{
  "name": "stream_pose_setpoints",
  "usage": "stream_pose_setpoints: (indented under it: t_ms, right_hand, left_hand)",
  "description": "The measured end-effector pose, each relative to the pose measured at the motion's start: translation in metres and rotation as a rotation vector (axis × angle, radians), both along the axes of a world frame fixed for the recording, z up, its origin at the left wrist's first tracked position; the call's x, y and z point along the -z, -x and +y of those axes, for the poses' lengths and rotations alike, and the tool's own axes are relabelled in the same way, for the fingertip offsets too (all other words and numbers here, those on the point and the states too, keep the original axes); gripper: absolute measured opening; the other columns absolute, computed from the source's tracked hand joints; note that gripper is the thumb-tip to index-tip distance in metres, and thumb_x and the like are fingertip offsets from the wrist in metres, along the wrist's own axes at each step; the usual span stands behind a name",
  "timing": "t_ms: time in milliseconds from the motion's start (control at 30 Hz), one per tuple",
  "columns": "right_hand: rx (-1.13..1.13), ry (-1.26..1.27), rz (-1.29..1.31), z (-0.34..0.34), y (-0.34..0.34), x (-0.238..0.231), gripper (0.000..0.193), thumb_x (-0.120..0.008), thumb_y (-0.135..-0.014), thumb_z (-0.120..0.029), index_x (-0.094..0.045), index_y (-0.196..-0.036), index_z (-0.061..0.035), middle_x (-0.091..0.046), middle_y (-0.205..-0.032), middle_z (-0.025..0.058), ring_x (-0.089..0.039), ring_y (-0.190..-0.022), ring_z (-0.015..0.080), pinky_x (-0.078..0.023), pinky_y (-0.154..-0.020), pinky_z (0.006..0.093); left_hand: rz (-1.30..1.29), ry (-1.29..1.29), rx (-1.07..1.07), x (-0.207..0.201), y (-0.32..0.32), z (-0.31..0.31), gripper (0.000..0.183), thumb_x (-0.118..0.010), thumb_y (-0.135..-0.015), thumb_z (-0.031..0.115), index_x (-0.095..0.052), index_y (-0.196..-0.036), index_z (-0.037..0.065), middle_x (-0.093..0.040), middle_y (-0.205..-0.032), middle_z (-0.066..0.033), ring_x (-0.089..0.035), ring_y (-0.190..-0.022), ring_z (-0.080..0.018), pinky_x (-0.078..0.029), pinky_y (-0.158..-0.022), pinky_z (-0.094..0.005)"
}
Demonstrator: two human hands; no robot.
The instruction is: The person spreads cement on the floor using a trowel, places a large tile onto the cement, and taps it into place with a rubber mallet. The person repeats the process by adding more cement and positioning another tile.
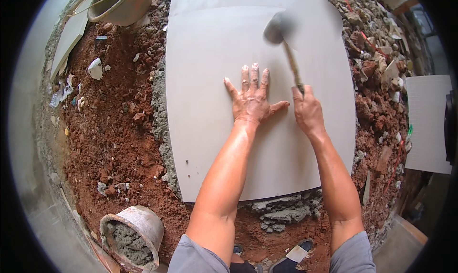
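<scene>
A large pale floor tile [205,106] lies over grey mortar [286,211] that shows along its left and near edges. My left hand [251,101] rests flat on the tile's middle, fingers spread, palm down. To the right of it, my right hand [307,111] is wrapped round the wooden handle of a rubber mallet [276,28]. The mallet's dark head is over the farther part of the tile, slightly blurred. From this view I cannot tell whether the head touches the surface.
Reddish soil [119,144] borders the tile. At lower left a tilted bucket [150,223] holds grey mortar; another bucket [133,8] stands at upper left. Broken rubble [377,72] lies along the right, beside a pale tile [427,125]. My shoes [305,245] show at the near edge.
</scene>
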State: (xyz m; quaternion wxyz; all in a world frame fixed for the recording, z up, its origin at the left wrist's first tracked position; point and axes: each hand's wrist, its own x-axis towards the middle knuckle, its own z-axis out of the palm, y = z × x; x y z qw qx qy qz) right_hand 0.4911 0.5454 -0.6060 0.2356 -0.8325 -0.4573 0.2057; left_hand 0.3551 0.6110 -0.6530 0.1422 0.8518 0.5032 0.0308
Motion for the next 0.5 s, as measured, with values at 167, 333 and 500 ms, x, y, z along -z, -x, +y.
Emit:
stream_pose_setpoints:
  t_ms: [167, 333, 500]
  right_hand:
    - [0.099, -0.063, 0.042, -0.003, 0.011, -0.010, 0.036, -0.048, -0.098, -0.038, -0.051, -0.100, -0.0022, -0.063, -0.069, 0.0214, -0.063, -0.070, 0.0433, -0.049, -0.061, 0.0506]
    - [0.088, 0.091, -0.012, -0.013, 0.019, -0.021, 0.040, -0.049, -0.097, -0.041, -0.053, -0.099, -0.0015, -0.065, -0.073, 0.0235, -0.064, -0.073, 0.0448, -0.050, -0.066, 0.0524]
    - [0.020, 0.211, -0.021, -0.060, 0.009, -0.067, 0.042, -0.047, -0.098, -0.041, -0.053, -0.095, 0.0005, -0.065, -0.074, 0.0246, -0.065, -0.074, 0.0435, -0.051, -0.067, 0.0517]
  left_hand:
    - [0.039, 0.022, 0.005, 0.002, 0.000, 0.000, 0.106, -0.043, -0.071, 0.086, -0.024, -0.151, 0.020, -0.017, -0.159, -0.0052, -0.010, -0.147, -0.0247, -0.003, -0.110, -0.0691]
    - [0.040, -0.042, 0.002, 0.006, 0.000, -0.002, 0.105, -0.043, -0.071, 0.087, -0.025, -0.151, 0.021, -0.017, -0.159, -0.0051, -0.010, -0.147, -0.0236, -0.003, -0.110, -0.0698]
    - [0.080, -0.023, -0.009, 0.000, -0.004, -0.003, 0.105, -0.045, -0.072, 0.085, -0.024, -0.151, 0.020, -0.017, -0.159, -0.0053, -0.010, -0.147, -0.0239, -0.004, -0.111, -0.0657]
